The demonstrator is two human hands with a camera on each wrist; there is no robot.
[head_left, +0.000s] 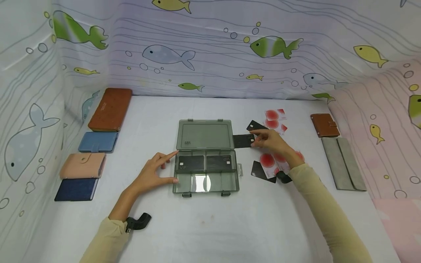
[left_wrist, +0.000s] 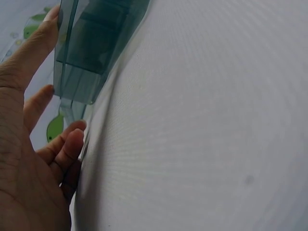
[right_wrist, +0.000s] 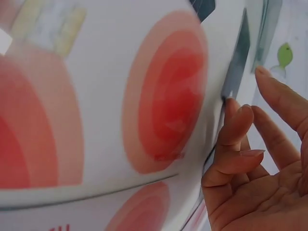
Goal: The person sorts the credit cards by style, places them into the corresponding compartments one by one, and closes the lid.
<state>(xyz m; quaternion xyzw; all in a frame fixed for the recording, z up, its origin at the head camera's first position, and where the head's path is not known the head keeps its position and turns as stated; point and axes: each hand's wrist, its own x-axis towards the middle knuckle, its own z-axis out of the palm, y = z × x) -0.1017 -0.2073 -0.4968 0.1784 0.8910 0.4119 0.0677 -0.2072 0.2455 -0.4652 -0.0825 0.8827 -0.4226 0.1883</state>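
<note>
A green translucent divided box point(head_left: 207, 182) lies with its lid point(head_left: 204, 135) folded back. Two black cards marked VIP, a left card point(head_left: 192, 163) and a right card point(head_left: 218, 163), sit in its upper row. My left hand point(head_left: 149, 175) is at the box's left side, thumb and index finger spread along the edge; its other fingers are loosely bent in the left wrist view. Beside the lid's right edge, my right hand point(head_left: 271, 141) pinches the end of another black card point(head_left: 242, 141). In the right wrist view its fingertips meet that card's edge point(right_wrist: 237, 62).
Red-and-white cards point(head_left: 272, 115) and a black card point(head_left: 256, 125) lie behind my right hand; more red-and-white cards point(head_left: 268, 160) and a black card point(head_left: 261, 171) lie in front. Wallets and notebooks point(head_left: 82, 165) line the left; a brown wallet point(head_left: 323, 124) and grey case point(head_left: 340, 162) stand right.
</note>
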